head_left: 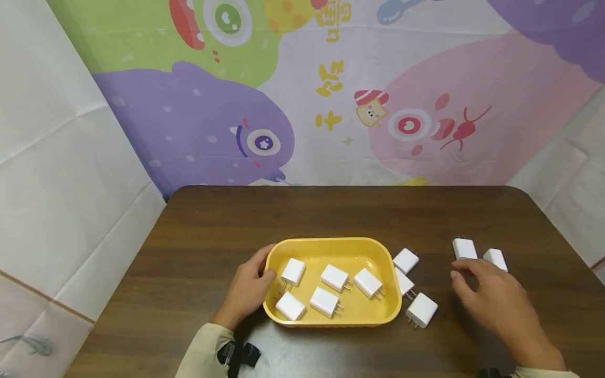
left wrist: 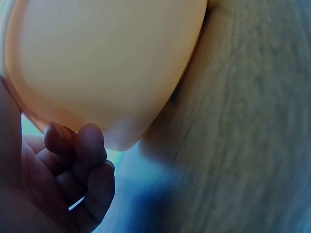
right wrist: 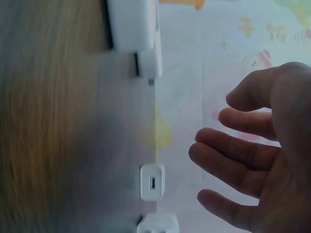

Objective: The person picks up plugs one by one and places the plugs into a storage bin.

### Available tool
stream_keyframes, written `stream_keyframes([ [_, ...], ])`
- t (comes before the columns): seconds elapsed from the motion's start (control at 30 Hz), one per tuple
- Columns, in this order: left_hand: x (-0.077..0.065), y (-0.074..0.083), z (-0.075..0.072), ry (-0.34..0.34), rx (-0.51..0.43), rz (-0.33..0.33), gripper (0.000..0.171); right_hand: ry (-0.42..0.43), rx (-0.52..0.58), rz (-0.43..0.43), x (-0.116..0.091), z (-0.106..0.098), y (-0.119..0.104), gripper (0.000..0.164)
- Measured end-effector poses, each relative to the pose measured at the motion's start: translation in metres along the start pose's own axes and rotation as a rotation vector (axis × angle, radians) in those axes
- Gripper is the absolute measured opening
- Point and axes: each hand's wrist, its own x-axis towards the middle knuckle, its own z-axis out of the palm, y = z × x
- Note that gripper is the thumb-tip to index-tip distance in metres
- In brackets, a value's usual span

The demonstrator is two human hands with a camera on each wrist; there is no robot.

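A yellow plastic tray [head_left: 331,320] stands on the table, with several white plug chargers [head_left: 324,301] lying inside. At its left end my left hand [head_left: 246,287] grips the wall, thumb at the rim and fingers curled against the outside; the left wrist view shows the fingertips [left wrist: 90,138] at the tray's outer wall [left wrist: 107,63]. My right hand [head_left: 503,302] hovers over the table at the right, fingers loosely bent and holding nothing. Just beyond it lie two chargers, one [head_left: 465,249] left of the other [head_left: 495,259], both partly hidden by the hand.
Beside the tray's right end lie three more chargers, the nearest [head_left: 422,310] in front of the others. The brown wooden table [head_left: 227,210] ends at the back against a cartoon-printed cloth [head_left: 331,157]. A black strap [head_left: 250,354] is at the left wrist.
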Motion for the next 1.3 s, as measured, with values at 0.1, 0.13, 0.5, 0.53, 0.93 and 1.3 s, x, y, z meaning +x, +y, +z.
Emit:
stream_keyframes([
  [0.1, 0.000, 0.000, 0.001, 0.001, -0.004, -0.001, 0.053, -0.008, -0.014, 0.042, -0.001, -0.002, 0.008, 0.028],
  [0.13, 0.000, 0.000, 0.001, 0.002, -0.004, -0.001, 0.053, -0.003, -0.022, 0.052, -0.001, -0.002, 0.010, 0.028],
  [0.5, 0.000, 0.000, 0.000, 0.005, 0.001, 0.004, 0.053, 0.059, -0.093, 0.140, 0.000, -0.009, 0.032, 0.026],
  [0.53, 0.000, 0.000, 0.000, 0.007, 0.007, 0.008, 0.053, 0.062, -0.097, 0.144, 0.000, -0.009, 0.033, 0.026],
  [0.93, -0.001, 0.002, 0.000, 0.014, 0.020, 0.015, 0.053, 0.108, -0.113, 0.130, 0.013, -0.013, 0.046, 0.023],
  [1.3, -0.001, 0.000, 0.000, 0.007, -0.005, 0.004, 0.054, 0.070, -0.119, 0.209, 0.020, -0.007, 0.055, 0.034],
])
